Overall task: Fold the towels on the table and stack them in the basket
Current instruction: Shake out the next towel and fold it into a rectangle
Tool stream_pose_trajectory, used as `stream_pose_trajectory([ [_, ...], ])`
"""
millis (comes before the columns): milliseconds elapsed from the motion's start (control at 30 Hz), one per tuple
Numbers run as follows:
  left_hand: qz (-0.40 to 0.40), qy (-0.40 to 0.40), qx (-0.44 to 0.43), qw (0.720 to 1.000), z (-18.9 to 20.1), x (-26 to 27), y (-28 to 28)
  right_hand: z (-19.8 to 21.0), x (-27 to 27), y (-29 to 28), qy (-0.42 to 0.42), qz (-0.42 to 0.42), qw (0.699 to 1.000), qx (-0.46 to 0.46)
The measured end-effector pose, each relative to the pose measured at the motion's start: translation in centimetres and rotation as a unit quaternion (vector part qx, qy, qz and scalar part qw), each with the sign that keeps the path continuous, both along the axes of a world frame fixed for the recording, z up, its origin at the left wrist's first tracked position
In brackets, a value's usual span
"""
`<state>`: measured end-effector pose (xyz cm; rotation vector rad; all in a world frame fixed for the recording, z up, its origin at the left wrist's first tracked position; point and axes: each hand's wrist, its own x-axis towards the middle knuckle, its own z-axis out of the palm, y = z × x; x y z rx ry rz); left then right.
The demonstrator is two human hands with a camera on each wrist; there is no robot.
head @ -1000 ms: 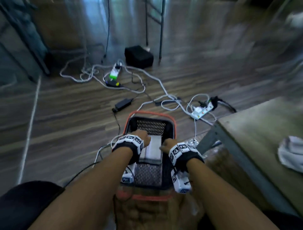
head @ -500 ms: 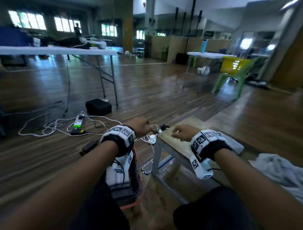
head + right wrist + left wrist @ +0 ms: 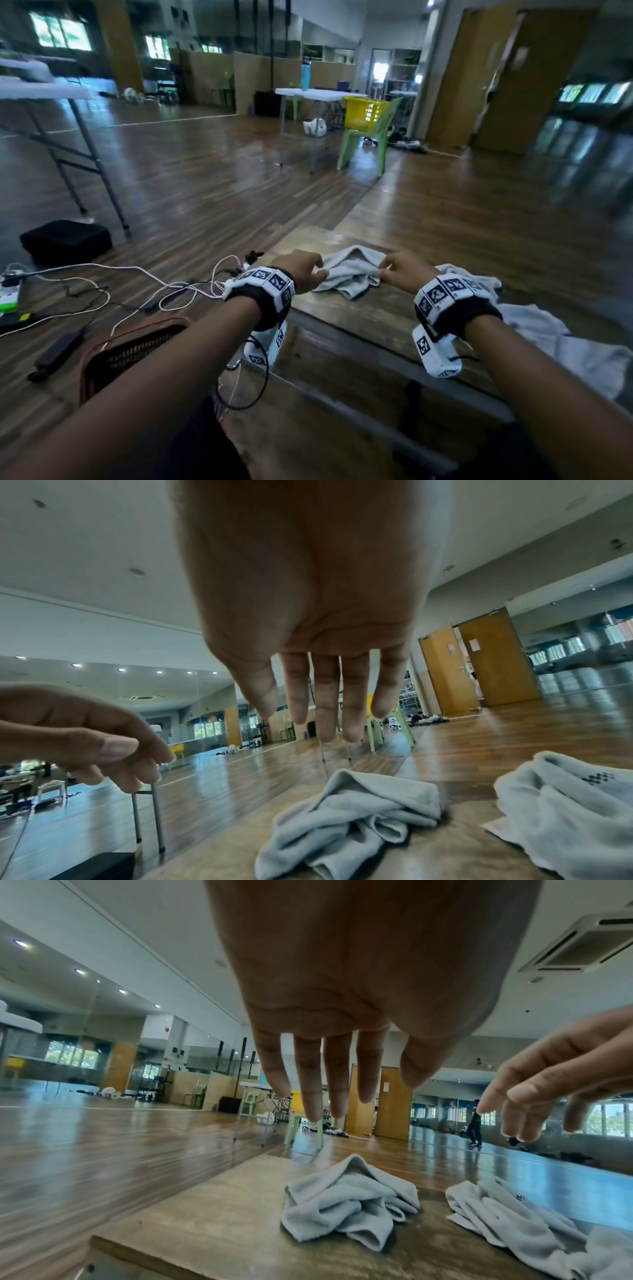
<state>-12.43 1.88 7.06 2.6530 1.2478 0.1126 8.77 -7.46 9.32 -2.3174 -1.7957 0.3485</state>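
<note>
A crumpled grey towel lies near the far left corner of the low wooden table. My left hand hovers over its left side and my right hand over its right side. In both wrist views the fingers hang loose and straight above the cloth, holding nothing. More grey towels lie in a heap to the right. The red-rimmed dark mesh basket stands on the floor at the left, partly hidden by my left forearm.
White cables, power strips and adapters lie over the wooden floor left of the table. A black box sits by a folding table's legs. Far off stands a green chair carrying a yellow basket.
The view has swung from the basket on the floor up to the table. Both hands left the folded towel in the basket and moved right, over the crumpled towel.
</note>
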Motion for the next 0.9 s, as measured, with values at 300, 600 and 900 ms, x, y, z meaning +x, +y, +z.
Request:
stream_pose_trajectory([
  [300, 0.006, -0.034, 0.013, 0.999, -6.6, 5.5, 3.7, -6.6, 2.9, 3.4, -0.004, -0.022, 0.999, -0.034],
  [600, 0.0, -0.012, -0.002, 1.0, -14.0, 8.1, 9.2, -13.6, 3.5, 9.2, -0.066, 0.031, 0.993, -0.096],
  [900, -0.027, -0.031, 0.025, 0.999, -16.2, 9.0, 8.7, -15.8, 3.5, 10.7, -0.156, 0.067, 0.982, -0.086],
])
